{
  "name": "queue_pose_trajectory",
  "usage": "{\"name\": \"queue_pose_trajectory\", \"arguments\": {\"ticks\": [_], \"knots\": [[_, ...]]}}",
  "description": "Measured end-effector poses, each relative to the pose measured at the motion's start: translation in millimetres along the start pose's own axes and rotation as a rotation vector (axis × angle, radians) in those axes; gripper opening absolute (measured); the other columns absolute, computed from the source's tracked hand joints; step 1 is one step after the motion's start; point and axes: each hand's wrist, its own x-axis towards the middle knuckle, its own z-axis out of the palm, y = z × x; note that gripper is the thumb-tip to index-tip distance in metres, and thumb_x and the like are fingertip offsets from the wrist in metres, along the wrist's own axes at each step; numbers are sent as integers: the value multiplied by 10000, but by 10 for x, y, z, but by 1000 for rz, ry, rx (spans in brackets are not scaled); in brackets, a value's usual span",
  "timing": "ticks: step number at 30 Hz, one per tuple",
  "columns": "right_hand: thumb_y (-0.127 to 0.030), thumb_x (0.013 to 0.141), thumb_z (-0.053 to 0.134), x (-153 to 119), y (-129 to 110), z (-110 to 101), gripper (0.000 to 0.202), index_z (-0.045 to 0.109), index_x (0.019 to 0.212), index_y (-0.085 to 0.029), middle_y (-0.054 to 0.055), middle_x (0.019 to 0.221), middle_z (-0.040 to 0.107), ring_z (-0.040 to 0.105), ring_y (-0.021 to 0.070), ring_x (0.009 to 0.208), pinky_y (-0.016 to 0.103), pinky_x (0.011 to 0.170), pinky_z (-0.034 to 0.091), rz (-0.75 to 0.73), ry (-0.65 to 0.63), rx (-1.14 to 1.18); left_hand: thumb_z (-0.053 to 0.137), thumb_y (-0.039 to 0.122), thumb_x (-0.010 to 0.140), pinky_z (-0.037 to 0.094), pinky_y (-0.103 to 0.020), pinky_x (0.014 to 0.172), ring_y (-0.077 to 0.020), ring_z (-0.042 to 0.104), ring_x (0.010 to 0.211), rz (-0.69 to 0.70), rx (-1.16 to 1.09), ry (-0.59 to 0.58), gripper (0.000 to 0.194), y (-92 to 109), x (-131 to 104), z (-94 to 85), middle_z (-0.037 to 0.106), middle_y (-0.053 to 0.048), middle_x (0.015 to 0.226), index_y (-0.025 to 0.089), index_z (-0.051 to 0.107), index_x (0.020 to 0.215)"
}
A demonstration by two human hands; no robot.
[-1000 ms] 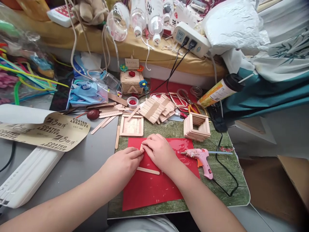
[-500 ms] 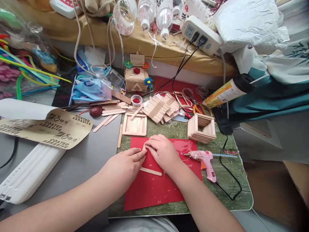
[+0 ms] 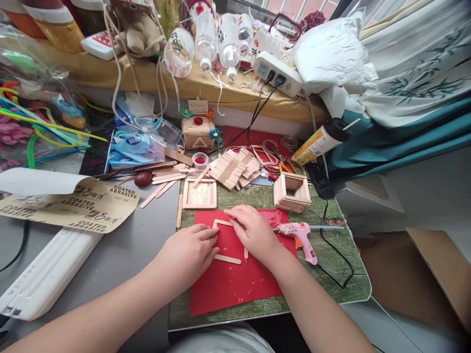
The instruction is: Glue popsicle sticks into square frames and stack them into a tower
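Head view: the right hand (image 3: 253, 235), fingers bunched, has shifted rightward, revealing more pale, flat wooden craft sticks (image 3: 223, 222) on the red sheet (image 3: 235, 289) near the green table's (image 3: 324, 291) front edge. The left hand's (image 3: 189, 247) curled fingers touch one stick; whether either hand grips is unclear.

The curled tan sheet (image 3: 71, 205) at left reads "COATED ABRASIVE" repeatedly — with "GRIT 240" near its right end — and the blue packet (image 3: 134, 150) has unclear lettering.
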Motion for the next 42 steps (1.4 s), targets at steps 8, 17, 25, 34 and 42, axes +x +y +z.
{"name": "queue_pose_trajectory", "arguments": {"ticks": [8, 17, 25, 34, 42], "knots": [[-125, 1028, 519, -966, -56, -68, 433, 641, 1413, -282, 100, 1392, 682, 611, 294, 1322, 543, 1116, 539, 93, 140, -199, 542, 287, 1043, 568, -470, 1007, -289, 654, 1189, 39, -95, 94, 298, -85, 88, 52, 686, -121, 1380, 217, 709, 1280], [-192, 1046, 570, -1075, 32, 65, 334, 677, 1361, -223, 95, 1454, 683, 583, 306, 1395, 579, 1192, 470, 35, 103, -255, 629, 537, 1005, 395, -547, 1228, -353, 433, 1532, 137, -92, -75, 774, -92, 171, 128, 447, -140, 1673, 232, 357, 1662], [-175, 1021, 590, -1101, 14, 26, 348, 681, 1347, -258, 80, 1440, 693, 582, 287, 1404, 584, 1209, 451, 28, 84, -198, 678, 528, 953, 385, -548, 1183, -370, 491, 1435, 113, -103, -88, 786, -78, 152, 89, 492, -149, 1629, 241, 393, 1627], [-197, 1004, 615, -1088, 4, 43, 353, 692, 1338, -280, 87, 1458, 670, 565, 313, 1406, 601, 1187, 467, 50, 97, -212, 694, 502, 938, 361, -562, 1169, -370, 509, 1384, 71, -125, -71, 767, -42, 161, 90, 508, -152, 1601, 252, 415, 1607], [-164, 1008, 577, -1113, 15, 21, 376, 679, 1355, -266, 93, 1431, 678, 587, 294, 1363, 570, 1172, 485, 39, 150, -142, 700, 582, 930, 343, -577, 1199, -369, 476, 1439, 104, -138, -83, 801, -23, 229, 84, 480, -150, 1630, 256, 422, 1606]]}}
